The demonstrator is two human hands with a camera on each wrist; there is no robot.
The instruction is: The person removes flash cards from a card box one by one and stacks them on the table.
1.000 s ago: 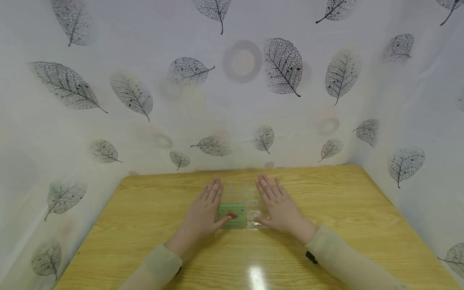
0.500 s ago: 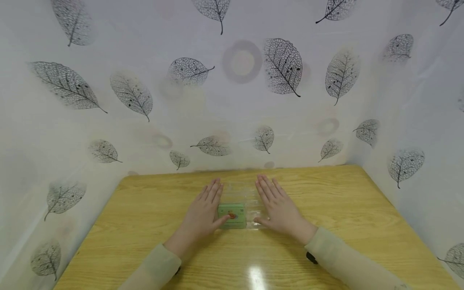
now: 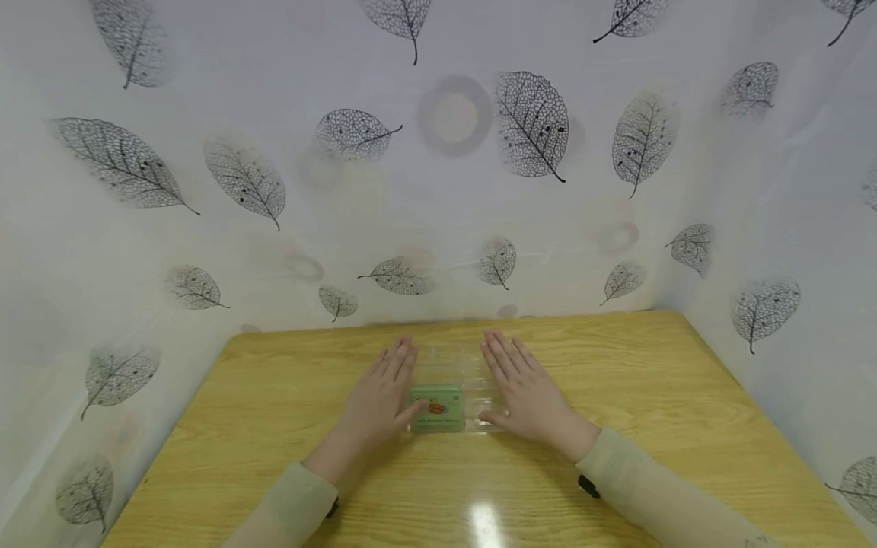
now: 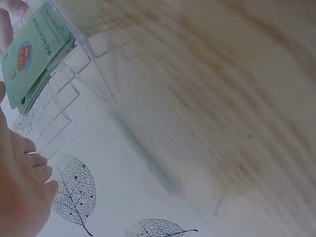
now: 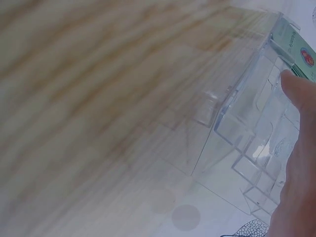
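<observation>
A clear plastic holder with several compartments [image 3: 483,407] lies on the table between my two hands. In its near left compartment sits a stack of green cards [image 3: 438,420], the top one printed with a red and blue picture; the left wrist view shows "Mid-Autumn" lettering on these cards [image 4: 37,49]. My left hand [image 3: 375,402] lies along the holder's left side, fingers extended, thumb at the cards' left edge. Along the right side stretches my right hand [image 3: 530,396], straight-fingered, its thumb over the near right compartment. The right wrist view shows the holder's stepped clear walls [image 5: 252,148] beside that hand.
The wood-grain table [image 3: 274,426] extends around the holder to both sides and toward me. Behind it and at the sides hangs a pale cloth with a leaf print [image 3: 438,190]. A bright reflection lies on the table's near part.
My left hand has shifted slightly left, and its thumb has drawn back from the middle of the cards toward their left edge. The right hand and the holder stay nearly still.
</observation>
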